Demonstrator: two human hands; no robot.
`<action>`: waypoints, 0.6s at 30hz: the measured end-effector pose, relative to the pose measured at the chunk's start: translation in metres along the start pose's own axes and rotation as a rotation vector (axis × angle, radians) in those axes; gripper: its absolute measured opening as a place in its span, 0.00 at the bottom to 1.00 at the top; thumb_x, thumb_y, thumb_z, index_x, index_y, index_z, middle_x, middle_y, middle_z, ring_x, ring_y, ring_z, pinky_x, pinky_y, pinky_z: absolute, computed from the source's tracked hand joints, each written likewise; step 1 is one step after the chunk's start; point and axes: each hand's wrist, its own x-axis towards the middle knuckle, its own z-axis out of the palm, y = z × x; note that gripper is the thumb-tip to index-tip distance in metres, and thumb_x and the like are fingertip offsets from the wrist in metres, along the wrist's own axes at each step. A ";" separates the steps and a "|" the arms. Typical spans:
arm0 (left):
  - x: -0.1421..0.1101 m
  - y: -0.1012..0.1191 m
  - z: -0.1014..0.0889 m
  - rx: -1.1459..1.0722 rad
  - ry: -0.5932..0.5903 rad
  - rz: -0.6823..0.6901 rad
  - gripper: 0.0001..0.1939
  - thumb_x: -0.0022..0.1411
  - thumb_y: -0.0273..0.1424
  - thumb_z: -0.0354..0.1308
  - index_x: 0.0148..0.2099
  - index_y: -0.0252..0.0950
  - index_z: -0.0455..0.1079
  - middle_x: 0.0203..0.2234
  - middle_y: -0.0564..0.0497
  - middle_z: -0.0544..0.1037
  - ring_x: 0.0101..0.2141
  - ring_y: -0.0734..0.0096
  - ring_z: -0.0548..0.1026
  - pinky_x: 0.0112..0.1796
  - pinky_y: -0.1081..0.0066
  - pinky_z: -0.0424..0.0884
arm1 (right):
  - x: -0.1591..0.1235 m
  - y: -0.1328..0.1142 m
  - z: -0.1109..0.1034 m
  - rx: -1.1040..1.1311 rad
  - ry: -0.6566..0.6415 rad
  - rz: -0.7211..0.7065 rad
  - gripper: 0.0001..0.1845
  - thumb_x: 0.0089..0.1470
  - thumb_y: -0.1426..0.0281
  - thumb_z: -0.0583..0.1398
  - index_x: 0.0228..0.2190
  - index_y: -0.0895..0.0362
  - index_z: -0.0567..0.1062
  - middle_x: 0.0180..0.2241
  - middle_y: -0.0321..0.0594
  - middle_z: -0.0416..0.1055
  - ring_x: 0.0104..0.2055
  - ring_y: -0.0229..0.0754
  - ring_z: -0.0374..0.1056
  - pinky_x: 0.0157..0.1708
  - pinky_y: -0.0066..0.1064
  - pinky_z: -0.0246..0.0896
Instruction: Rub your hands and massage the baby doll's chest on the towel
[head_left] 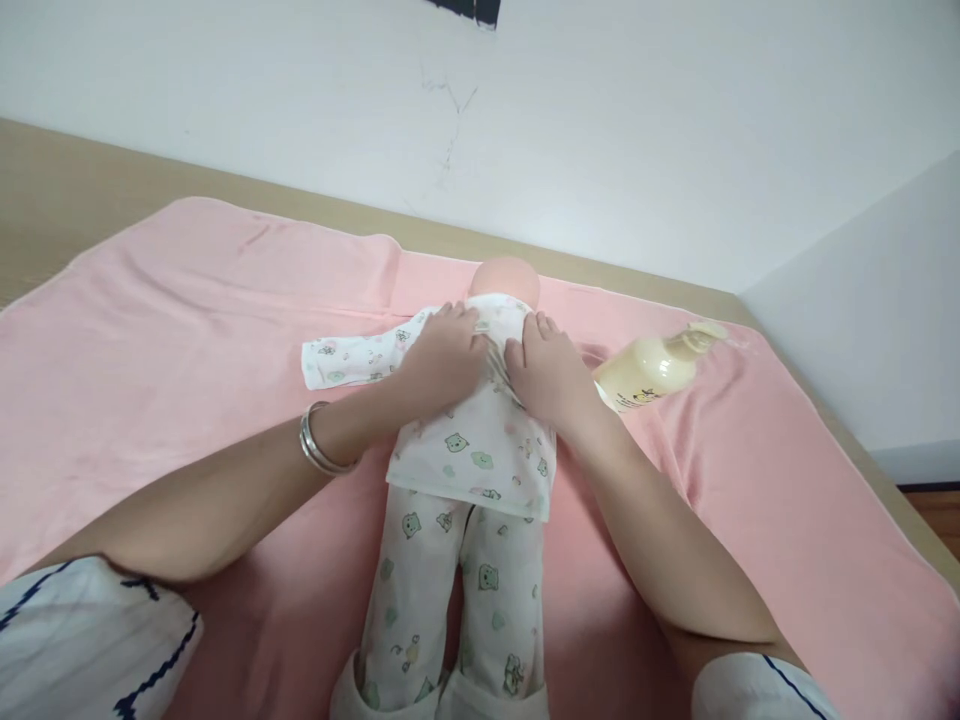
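A doll (507, 276) lies on a pink blanket, its round head at the far end. It wears a white long-sleeved shirt (472, 450) printed with small green animals, and matching trousers (420, 580) with rolled cuffs. My left hand (448, 357) is on the upper left of the shirt, fingers curled on the cloth near the shoulder. Opposite it, my right hand (547, 370) grips the upper right part. Between my thumbs the cloth is creased. One sleeve (349, 360) stretches out to the left, while my right hand and forearm hide most of the other.
A pale yellow pump bottle (649, 370) lies tilted on the blanket, right of my right hand. The pink blanket (225, 270) covers a wooden surface (67, 190), with a white wall (637, 130) behind it. Folds run through the blanket below the bottle.
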 end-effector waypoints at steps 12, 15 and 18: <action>-0.016 0.012 0.008 0.200 0.037 0.102 0.26 0.74 0.28 0.38 0.67 0.23 0.64 0.67 0.29 0.69 0.70 0.40 0.64 0.68 0.43 0.62 | 0.015 0.013 0.004 0.178 0.088 -0.014 0.33 0.67 0.70 0.44 0.64 0.73 0.68 0.69 0.65 0.65 0.74 0.61 0.60 0.74 0.53 0.55; -0.024 0.017 0.015 0.185 0.044 0.096 0.29 0.75 0.28 0.39 0.73 0.23 0.56 0.74 0.31 0.60 0.75 0.40 0.55 0.71 0.42 0.58 | 0.020 0.018 0.000 0.139 0.063 -0.040 0.34 0.70 0.68 0.41 0.65 0.76 0.66 0.70 0.67 0.64 0.74 0.61 0.59 0.74 0.52 0.54; -0.013 0.011 0.008 0.110 0.031 0.075 0.26 0.74 0.28 0.39 0.67 0.23 0.64 0.69 0.29 0.68 0.70 0.39 0.64 0.68 0.40 0.63 | 0.004 0.007 -0.003 0.011 0.002 -0.084 0.36 0.71 0.68 0.41 0.70 0.81 0.56 0.73 0.70 0.56 0.77 0.65 0.53 0.76 0.54 0.50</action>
